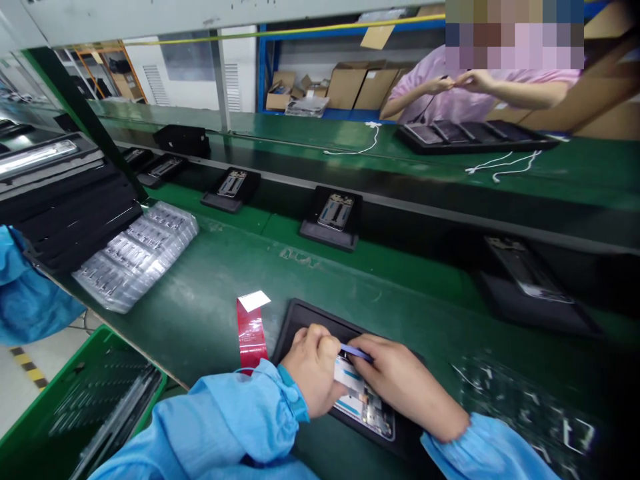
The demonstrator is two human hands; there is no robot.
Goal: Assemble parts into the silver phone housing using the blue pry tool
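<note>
An open phone frame lies in a black jig tray at the near edge of the green bench. My left hand presses on the phone's upper end, fingers curled over it. My right hand pinches a thin purple tool whose tip points left toward the left hand's fingers, over the phone's top. Both sleeves are light blue.
A red strip with a white tab lies left of the tray. Clear blister trays of parts and stacked black trays stand at left. Jigs with phones ride the belt. Across it, a person in pink handles a cable. Green crate below.
</note>
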